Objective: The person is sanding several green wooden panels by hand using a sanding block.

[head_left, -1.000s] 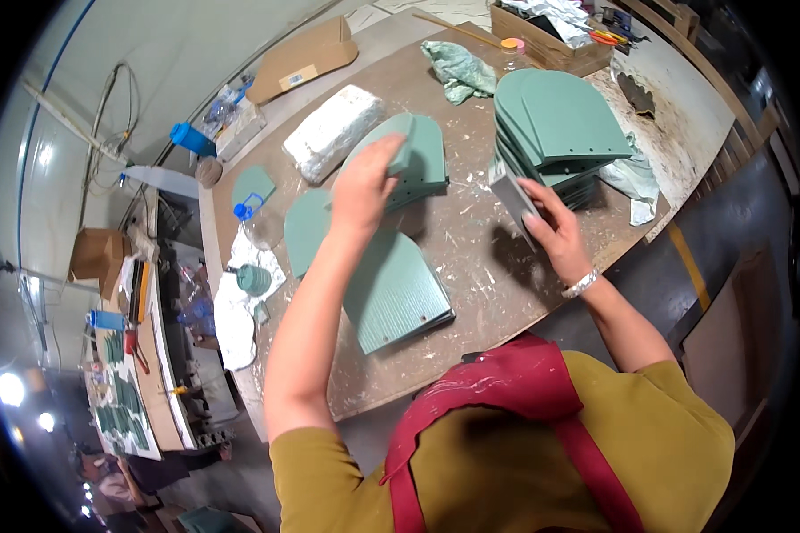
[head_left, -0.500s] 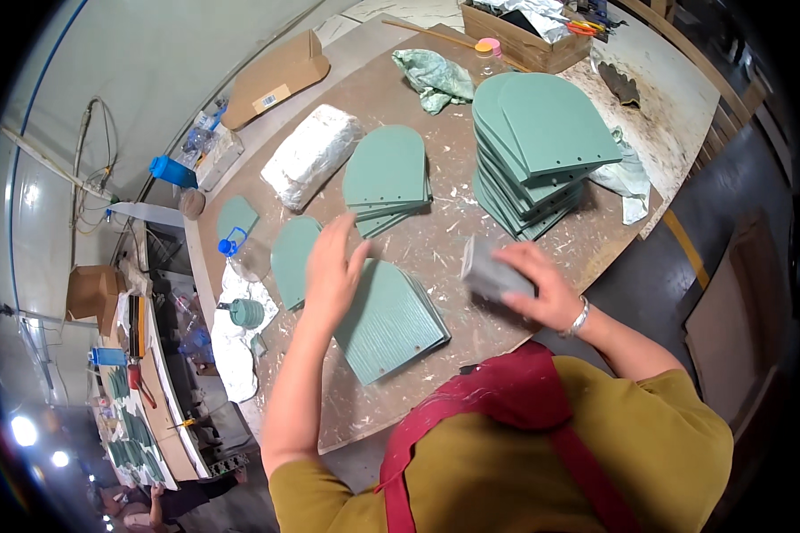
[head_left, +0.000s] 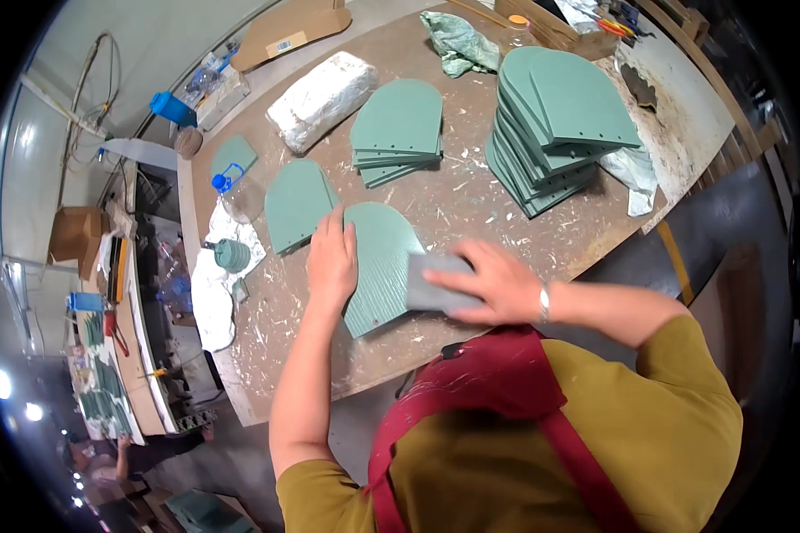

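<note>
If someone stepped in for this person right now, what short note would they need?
Left hand: flat on the ribbed green arched panel, pinning it to the workbench.
Right hand: pressing a grey sanding block onto the panel's right edge.
Nearby: one single arched panel beside it on the left, a small stack of panels behind, and a tall stack at the right back.
Done: cannot tell how much of this panel has been rubbed.
Left: probably the rest of this panel. Whether either stack is finished does not show.
</note>
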Demonstrator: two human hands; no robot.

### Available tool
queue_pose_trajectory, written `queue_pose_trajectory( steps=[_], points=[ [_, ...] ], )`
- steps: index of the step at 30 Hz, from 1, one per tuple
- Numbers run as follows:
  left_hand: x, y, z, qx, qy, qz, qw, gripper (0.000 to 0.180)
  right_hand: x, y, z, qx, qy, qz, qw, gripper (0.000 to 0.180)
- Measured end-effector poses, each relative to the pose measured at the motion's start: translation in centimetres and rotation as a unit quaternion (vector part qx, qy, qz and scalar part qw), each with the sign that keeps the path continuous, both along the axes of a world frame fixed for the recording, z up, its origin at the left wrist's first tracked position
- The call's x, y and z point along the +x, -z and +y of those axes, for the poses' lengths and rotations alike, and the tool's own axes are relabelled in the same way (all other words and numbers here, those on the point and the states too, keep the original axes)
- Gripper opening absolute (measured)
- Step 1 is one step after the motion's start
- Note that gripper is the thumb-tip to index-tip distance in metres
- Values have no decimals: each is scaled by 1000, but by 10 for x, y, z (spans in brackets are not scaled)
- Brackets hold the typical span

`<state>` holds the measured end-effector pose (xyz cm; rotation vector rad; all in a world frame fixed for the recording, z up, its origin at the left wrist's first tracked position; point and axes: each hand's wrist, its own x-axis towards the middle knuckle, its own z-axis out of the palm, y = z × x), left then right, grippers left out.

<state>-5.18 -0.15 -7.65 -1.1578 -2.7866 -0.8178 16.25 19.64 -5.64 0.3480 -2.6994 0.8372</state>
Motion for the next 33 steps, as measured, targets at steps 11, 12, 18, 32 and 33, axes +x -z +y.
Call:
queue_pose_trajectory(
  steps=[11,12,18,32,33],
  points=[
    [41,-25,-2,-1,23,151,988,50,-126,-42,32,-50,152,-119,980,56],
    [64,-30,-1,-32,65,123,990,54,-117,-47,34,-19,153,-135,979,56],
    [112,-7,-2,-83,153,175,969,67,-165,-35,-17,62,97,-166,979,48],
    [130,18,-7,-33,100,157,982,59,-159,-59,-73,221,-280,-91,930,42],
    [134,38,-11,-26,77,147,986,59,-144,-56,-85,207,-360,-73,907,43]
  ],
)
